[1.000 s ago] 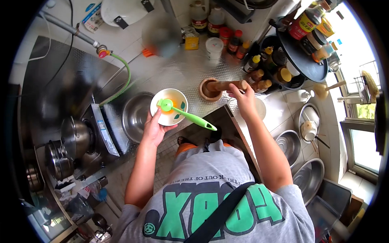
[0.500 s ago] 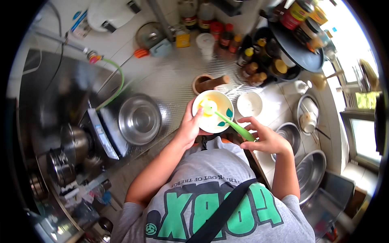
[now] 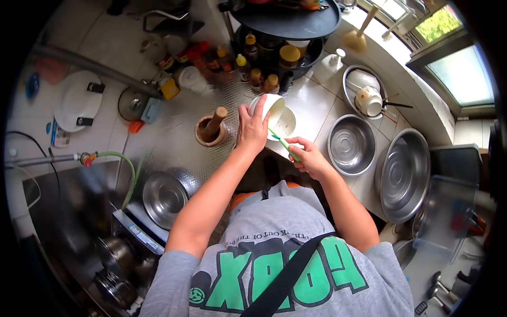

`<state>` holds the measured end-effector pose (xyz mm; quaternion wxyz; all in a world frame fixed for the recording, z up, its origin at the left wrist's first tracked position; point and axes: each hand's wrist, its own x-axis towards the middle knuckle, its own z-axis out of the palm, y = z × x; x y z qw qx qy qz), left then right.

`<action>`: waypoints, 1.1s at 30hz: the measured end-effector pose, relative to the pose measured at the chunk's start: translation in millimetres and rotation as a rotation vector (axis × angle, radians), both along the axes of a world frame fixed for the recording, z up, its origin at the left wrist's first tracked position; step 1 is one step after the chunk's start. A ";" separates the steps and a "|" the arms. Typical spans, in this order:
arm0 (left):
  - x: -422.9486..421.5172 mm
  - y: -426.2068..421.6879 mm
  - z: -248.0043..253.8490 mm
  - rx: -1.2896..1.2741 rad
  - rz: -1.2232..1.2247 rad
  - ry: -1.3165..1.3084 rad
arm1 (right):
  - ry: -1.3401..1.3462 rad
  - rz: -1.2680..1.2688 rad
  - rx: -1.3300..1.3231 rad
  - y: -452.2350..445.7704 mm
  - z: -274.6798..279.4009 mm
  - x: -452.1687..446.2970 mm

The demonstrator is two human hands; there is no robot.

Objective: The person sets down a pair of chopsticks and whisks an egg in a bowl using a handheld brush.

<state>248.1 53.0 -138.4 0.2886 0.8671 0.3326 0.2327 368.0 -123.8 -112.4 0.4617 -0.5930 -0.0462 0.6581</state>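
A white bowl [image 3: 275, 104] is gripped in my left hand [image 3: 253, 127] and tipped steeply to the right. Its mouth faces a second white bowl [image 3: 288, 122] on the counter, which it partly overlaps. My right hand [image 3: 311, 158] is closed around the handle of a green spoon [image 3: 285, 143]. The spoon's head points up into the tilted bowl and is mostly hidden. What the tilted bowl contains cannot be seen from this angle. Left of my left hand stands a wooden mortar [image 3: 202, 138] with a pestle [image 3: 215, 122] leaning in it.
Steel basins [image 3: 353, 145] line the counter on the right, below a pan holding a small pot [image 3: 368, 101]. Sauce bottles [image 3: 243, 67] and a dark round tray [image 3: 288, 18] stand at the back. A steel bowl [image 3: 165, 198] and a green hose [image 3: 130, 179] are left.
My left hand has brought the bowl over the second white bowl and tipped it. My right hand, with fingers apart beside the spoon handle before, now grips it. The view has swung right.
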 end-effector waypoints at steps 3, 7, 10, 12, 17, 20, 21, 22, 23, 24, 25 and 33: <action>4.3 -0.1 -5.6 0.095 -0.169 0.072 | -0.033 -0.027 -0.025 -9.6 -15.2 5.5; 3.6 -5.6 -15.2 0.310 -0.285 0.133 | -1.189 0.111 0.215 -15.7 -40.3 2.0; -3.2 -3.1 -20.0 0.442 -0.358 0.102 | -1.471 0.225 0.114 -21.5 -18.0 -1.6; -6.5 -2.1 -19.3 0.513 -0.405 0.078 | -1.484 0.189 0.125 -25.9 -18.4 -2.9; -3.5 -10.0 -20.4 0.096 -0.148 -0.030 | -1.414 -0.013 0.328 -31.4 -40.6 2.6; -0.7 -7.7 -36.1 -0.281 0.093 -0.191 | -0.877 0.064 0.085 -26.7 -24.3 8.9; -0.5 -3.9 -43.7 -0.442 0.136 -0.256 | -0.706 0.085 0.100 -23.3 -13.7 12.3; -1.8 -7.4 -26.4 -0.683 0.125 -0.311 | -0.596 0.110 0.125 -19.2 -1.6 15.5; -3.1 -11.0 -8.7 -0.930 0.145 -0.370 | -0.486 0.136 0.148 -14.0 10.7 18.5; -4.1 -14.6 10.3 -1.156 0.194 -0.415 | -0.377 0.161 0.171 -8.2 20.2 22.1; -8.3 -12.3 9.3 -1.287 0.211 -0.419 | -0.314 0.205 0.204 -4.6 25.9 27.7; -37.8 -26.0 1.8 -1.570 0.328 -0.457 | -0.057 0.187 0.175 4.8 65.7 51.3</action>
